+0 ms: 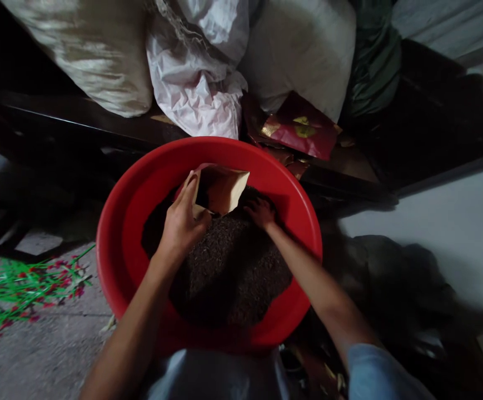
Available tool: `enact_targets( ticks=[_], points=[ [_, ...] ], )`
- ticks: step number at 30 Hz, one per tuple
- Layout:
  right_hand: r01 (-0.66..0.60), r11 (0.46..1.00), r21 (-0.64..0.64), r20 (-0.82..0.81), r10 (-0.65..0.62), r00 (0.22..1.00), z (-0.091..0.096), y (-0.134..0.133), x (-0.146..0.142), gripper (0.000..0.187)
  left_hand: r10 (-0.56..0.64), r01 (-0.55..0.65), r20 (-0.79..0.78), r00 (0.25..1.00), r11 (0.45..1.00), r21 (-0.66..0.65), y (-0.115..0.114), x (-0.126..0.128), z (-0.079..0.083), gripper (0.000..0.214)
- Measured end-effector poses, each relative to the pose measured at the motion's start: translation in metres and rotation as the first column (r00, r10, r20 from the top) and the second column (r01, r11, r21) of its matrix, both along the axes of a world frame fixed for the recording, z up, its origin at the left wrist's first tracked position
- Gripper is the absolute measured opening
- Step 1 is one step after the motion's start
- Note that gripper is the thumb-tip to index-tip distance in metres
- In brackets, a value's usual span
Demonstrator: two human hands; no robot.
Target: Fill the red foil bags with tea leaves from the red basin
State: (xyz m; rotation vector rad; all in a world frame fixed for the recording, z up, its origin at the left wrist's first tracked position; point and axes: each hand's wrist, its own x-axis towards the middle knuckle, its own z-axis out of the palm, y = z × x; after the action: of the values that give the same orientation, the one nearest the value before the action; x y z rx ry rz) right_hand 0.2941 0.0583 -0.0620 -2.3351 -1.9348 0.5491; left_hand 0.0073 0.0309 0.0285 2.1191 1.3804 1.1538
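Observation:
A big red basin (pixel 116 239) stands in front of me, holding a heap of dark loose leaves (pixel 228 266). My left hand (pixel 180 222) grips the edge of a small open pouch (pixel 220 189), tan inside, held over the leaves at the far side of the basin. My right hand (pixel 260 212) rests on the leaves just right of the pouch, fingers curled down into the heap. What those fingers hold, if anything, is hidden.
Behind the basin lie large white sacks (pixel 199 83) and a green sack (pixel 374 61) on a dark bench. Red pouches with gold print (pixel 303 133) lie just beyond the rim. Green and red plastic flowers (pixel 20 289) lie on the concrete floor at left.

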Motion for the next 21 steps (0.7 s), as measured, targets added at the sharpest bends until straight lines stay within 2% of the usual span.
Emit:
enact_targets(
  ticks=[3,5,7,9,11,13,15,17,19,21],
  points=[
    [-0.146,0.989,-0.021,0.008,0.146,0.989,-0.008,-0.003,-0.049,0.056,-0.008,0.008,0.004,1.000,1.000,-0.001,0.000,-0.002,0.001,0.083],
    [-0.310,0.949,-0.049,-0.022,0.309,0.951,-0.004,-0.018,-0.072,0.063,-0.010,0.010,-0.002,1.000,1.000,-0.007,0.001,-0.004,0.001,0.082],
    [-0.437,0.893,-0.105,-0.052,0.434,0.900,0.003,-0.040,-0.084,0.074,-0.007,0.007,-0.009,1.000,1.000,-0.016,0.002,-0.006,0.001,0.082],
    [-0.478,0.868,-0.133,-0.032,0.478,0.878,0.010,-0.067,-0.087,0.078,-0.005,0.004,-0.014,1.000,1.000,-0.019,0.002,-0.008,0.000,0.082],
    [-0.458,0.883,-0.106,0.008,0.461,0.887,0.017,-0.092,-0.085,0.067,-0.011,0.011,-0.020,1.000,1.000,-0.016,0.001,-0.010,-0.002,0.083],
    [-0.418,0.907,-0.044,-0.028,0.417,0.908,0.025,-0.113,-0.082,0.051,-0.029,0.029,-0.026,0.999,1.000,-0.001,0.000,-0.011,-0.003,0.083],
    [-0.362,0.931,0.043,-0.185,0.363,0.913,0.040,-0.126,-0.078,0.041,-0.061,0.062,-0.033,0.998,0.998,0.023,-0.001,-0.011,-0.003,0.083],
    [-0.280,0.943,0.181,-0.390,0.330,0.860,0.063,-0.129,-0.075,0.032,-0.105,0.107,-0.052,0.993,0.994,0.037,-0.003,-0.010,-0.002,0.080],
    [-0.177,0.912,0.369,-0.516,0.360,0.778,0.094,-0.120,-0.074,0.023,-0.148,0.152,-0.079,0.986,0.987,0.047,-0.005,-0.008,-0.002,0.077],
    [-0.095,0.832,0.546,-0.521,0.427,0.739,0.125,-0.100,-0.076,0.024,-0.177,0.185,-0.105,0.979,0.980,0.074,-0.007,-0.006,-0.003,0.075]
  ],
)
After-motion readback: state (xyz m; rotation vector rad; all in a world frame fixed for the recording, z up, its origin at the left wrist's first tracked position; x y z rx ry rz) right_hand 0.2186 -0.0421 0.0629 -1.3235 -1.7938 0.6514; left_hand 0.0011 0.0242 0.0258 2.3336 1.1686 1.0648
